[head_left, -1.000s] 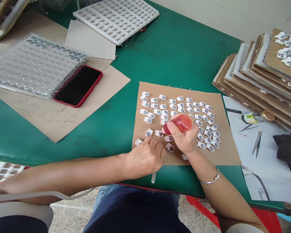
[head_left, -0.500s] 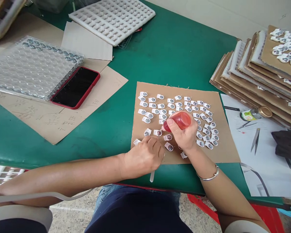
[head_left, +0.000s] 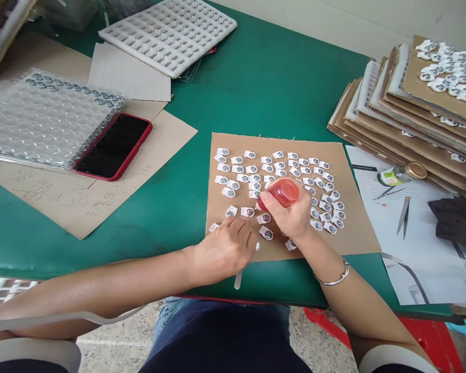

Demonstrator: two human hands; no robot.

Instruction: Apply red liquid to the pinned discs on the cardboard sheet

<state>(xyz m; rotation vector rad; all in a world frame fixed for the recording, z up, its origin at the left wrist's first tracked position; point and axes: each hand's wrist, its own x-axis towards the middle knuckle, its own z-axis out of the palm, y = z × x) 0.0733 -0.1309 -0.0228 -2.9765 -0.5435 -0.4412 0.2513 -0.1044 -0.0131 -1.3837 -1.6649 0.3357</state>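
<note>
On the tabletop's (head_left: 287, 98) left, cardboard (head_left: 140, 150) with illegible handwritten figures carries a dimpled clear tray (head_left: 34, 122) and a phone (head_left: 114, 146). A foam tray (head_left: 169, 37) lies toward the far edge; right, a corrugated stack (head_left: 396, 111) borders a glass jar (head_left: 402, 174), its label too small to read. Near the front edge, white tags (head_left: 228, 192) dot a board (head_left: 353, 239). The right hand (head_left: 293, 215) wraps a red bottle (head_left: 284, 190) over them; the left hand (head_left: 225, 249), fingers curled in, grips a pale stick (head_left: 238, 281).

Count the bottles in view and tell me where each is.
2: the red bottle in the right hand, and the glass bottle on the white paper at right. Others could be hidden.
</note>
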